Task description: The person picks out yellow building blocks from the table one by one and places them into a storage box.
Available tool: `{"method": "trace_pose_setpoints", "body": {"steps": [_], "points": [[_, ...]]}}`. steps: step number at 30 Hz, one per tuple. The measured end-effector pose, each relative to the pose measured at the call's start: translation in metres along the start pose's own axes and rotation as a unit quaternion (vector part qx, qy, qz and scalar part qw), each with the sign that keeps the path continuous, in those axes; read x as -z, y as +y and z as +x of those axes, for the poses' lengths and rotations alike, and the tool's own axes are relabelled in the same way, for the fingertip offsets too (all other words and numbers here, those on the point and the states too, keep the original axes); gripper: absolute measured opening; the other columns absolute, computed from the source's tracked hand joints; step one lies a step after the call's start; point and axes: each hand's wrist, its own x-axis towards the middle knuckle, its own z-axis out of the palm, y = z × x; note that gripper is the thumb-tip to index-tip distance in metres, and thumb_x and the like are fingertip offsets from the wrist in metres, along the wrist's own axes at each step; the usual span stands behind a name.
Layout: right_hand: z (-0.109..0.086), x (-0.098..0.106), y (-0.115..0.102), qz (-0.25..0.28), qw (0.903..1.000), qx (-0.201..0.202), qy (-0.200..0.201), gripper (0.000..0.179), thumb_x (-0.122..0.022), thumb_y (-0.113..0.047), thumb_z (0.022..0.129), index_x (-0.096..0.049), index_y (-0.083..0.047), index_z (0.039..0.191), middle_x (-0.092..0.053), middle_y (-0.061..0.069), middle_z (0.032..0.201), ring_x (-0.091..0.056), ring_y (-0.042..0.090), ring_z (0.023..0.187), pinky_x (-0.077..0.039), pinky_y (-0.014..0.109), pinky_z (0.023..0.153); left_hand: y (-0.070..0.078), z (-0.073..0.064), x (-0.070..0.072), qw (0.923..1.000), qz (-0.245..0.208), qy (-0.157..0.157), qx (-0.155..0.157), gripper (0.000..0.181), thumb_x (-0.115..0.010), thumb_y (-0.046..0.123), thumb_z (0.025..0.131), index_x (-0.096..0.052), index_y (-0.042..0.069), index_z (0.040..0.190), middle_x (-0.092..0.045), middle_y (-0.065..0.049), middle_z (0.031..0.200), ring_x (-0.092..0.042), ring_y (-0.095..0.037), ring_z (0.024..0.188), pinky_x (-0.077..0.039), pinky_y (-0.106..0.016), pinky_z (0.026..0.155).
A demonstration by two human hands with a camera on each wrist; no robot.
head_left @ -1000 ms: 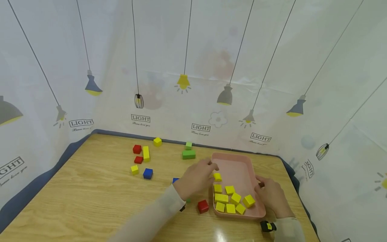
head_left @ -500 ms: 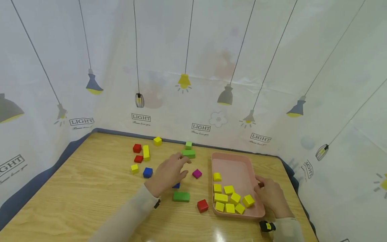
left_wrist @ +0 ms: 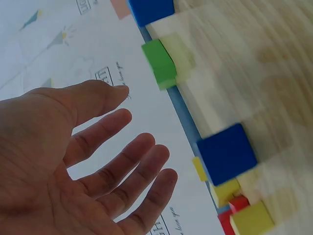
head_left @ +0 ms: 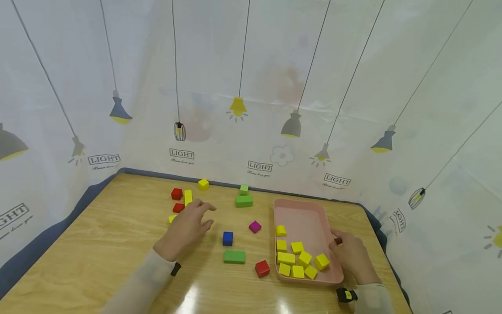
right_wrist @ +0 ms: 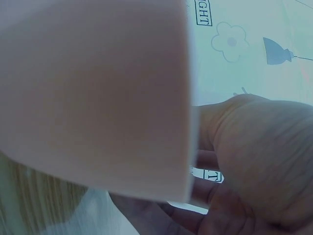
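Observation:
My left hand [head_left: 184, 229] hovers over the left part of the table, fingers spread and loosely bent, holding nothing. A blue cube [left_wrist: 227, 154] shows beyond its fingertips in the left wrist view; the hand hides that cube in the head view. Close by lie a yellow cube [head_left: 171, 219], partly covered, a long yellow block [head_left: 188, 197] and two red blocks [head_left: 177, 194]. My right hand [head_left: 353, 255] grips the right rim of a pink tray [head_left: 302, 202], its fingers around the side wall. Several yellow blocks [head_left: 286, 258] sit in the tray's near half.
Between left hand and tray lie a blue cube [head_left: 228, 238], a green block [head_left: 234, 257], a magenta cube [head_left: 255, 226] and a red cube [head_left: 262, 268]. Farther back are two green blocks [head_left: 244, 201] and a yellow cube [head_left: 203, 184]. A printed curtain [head_left: 219, 144] borders the table's far edge.
My left hand has moved left from the tray's left rim, across the middle blocks, to the blocks on the left. The magenta cube has come into view. Right hand and tray stay put.

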Motion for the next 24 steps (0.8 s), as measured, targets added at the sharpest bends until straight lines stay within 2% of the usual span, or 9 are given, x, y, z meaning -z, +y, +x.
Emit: {"method": "trace_pose_setpoints", "body": {"steps": [5,8,12,19,24], "points": [[-0.001,0.0,0.0,0.001,1.0,0.004,0.001,0.06,-0.068,-0.01,0.106,-0.06,0.003,0.165,-0.083,0.024,0.121,-0.072,0.027,0.093,-0.065,0.048,0.084,-0.015,-0.008,0.008,0.9994,-0.002,-0.003,0.034,0.038,-0.086,0.015,0.107,-0.077,0.009,0.144,-0.072,-0.02,0.141,-0.073,-0.032,0.116,-0.07,-0.053,0.1],[-0.002,0.001,0.0,0.0,1.0,0.007,0.003,0.06,-0.068,-0.01,0.106,-0.06,0.003,0.164,-0.083,0.024,0.12,-0.071,0.027,0.092,-0.065,0.047,0.083,-0.024,-0.011,0.015,0.9992,0.006,0.002,0.039,0.037,-0.084,0.016,0.109,-0.077,0.008,0.145,-0.072,-0.022,0.142,-0.073,-0.035,0.122,-0.069,-0.058,0.105],[-0.003,0.001,-0.001,-0.002,1.0,0.008,0.003,0.06,-0.068,-0.01,0.106,-0.06,0.003,0.164,-0.083,0.024,0.121,-0.072,0.027,0.093,-0.065,0.046,0.083,-0.035,-0.013,0.022,0.9986,0.015,0.002,0.05,0.037,-0.082,0.015,0.11,-0.076,0.006,0.146,-0.071,-0.024,0.142,-0.072,-0.035,0.118,-0.068,-0.059,0.105],[-0.001,-0.001,0.001,-0.01,0.9999,0.005,0.006,0.059,-0.068,-0.011,0.107,-0.061,0.002,0.164,-0.083,0.025,0.123,-0.072,0.027,0.094,-0.066,0.049,0.086,-0.052,-0.011,0.03,0.9972,0.009,-0.012,0.074,0.038,-0.081,0.015,0.109,-0.075,0.003,0.145,-0.071,-0.025,0.141,-0.064,-0.031,0.103,-0.065,-0.049,0.091],[0.0,-0.001,-0.001,-0.009,0.9999,0.004,0.01,0.059,-0.068,-0.012,0.107,-0.061,0.002,0.164,-0.084,0.025,0.125,-0.074,0.028,0.095,-0.067,0.05,0.087,-0.059,-0.011,0.034,0.9962,0.01,-0.023,0.084,0.04,-0.085,0.016,0.107,-0.077,0.001,0.144,-0.072,-0.025,0.14,-0.067,-0.034,0.11,-0.066,-0.059,0.102]]}}
